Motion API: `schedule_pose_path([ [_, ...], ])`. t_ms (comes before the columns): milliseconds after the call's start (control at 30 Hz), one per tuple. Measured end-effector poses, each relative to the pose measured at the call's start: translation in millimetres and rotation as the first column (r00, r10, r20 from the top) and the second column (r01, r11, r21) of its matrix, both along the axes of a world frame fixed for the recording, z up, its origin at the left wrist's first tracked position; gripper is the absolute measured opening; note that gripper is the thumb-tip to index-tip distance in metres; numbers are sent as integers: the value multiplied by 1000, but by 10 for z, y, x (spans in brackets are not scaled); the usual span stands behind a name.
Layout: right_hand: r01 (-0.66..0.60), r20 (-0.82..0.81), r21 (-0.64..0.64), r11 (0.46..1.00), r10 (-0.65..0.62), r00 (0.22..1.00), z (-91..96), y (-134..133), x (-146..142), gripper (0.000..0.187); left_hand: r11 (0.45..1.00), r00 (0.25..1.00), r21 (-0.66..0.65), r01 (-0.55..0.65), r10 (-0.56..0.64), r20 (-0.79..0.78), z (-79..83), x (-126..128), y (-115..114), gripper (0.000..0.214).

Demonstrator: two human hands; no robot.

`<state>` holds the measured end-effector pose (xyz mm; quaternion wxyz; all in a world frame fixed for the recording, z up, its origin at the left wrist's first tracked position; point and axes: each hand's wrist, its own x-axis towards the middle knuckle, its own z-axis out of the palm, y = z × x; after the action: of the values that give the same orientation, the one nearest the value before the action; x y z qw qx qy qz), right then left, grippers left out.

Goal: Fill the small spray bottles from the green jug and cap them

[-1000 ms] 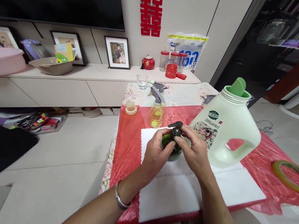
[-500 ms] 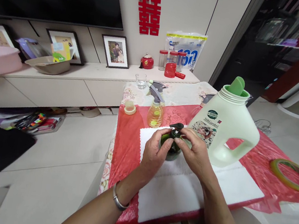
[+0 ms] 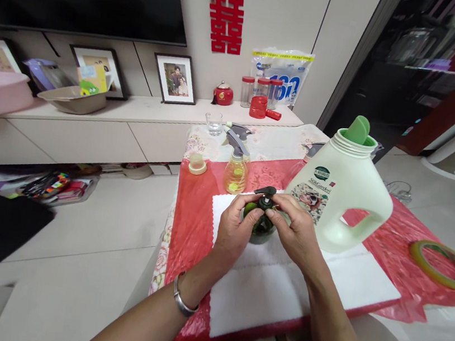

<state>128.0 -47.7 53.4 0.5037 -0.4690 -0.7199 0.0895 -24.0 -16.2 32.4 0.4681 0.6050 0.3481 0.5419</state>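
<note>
Pump bottle [image 3: 261,236], dark green: on white cloth [image 3: 259,305], long axis upright, spout [image 3: 261,191] pointing to your left; your left hand [image 3: 236,228] and right hand [image 3: 296,231] grip its neck from both sides.

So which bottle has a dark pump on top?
The small dark-green bottle between the left hand and right hand. Only it shows a dark pump; the front yellow bottle has a grey trigger, the big pale jug a green spout.

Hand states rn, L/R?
Left hand: closed around the dark green pump bottle, holding it.
Right hand: closed on the same bottle, thumb near its collar.
</note>
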Motion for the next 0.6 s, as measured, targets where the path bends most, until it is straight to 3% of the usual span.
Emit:
schedule_pose_path([
  [300,34,-18,6,999,-34,999,-49,16,-26,22,990,979,-120,81,-56,196,-22,29,-6,23],
  [600,88,-20,-18,996,-88,996,-65,30,-46,27,990,996,-137,28,-15,92,86,82,-14,33],
])
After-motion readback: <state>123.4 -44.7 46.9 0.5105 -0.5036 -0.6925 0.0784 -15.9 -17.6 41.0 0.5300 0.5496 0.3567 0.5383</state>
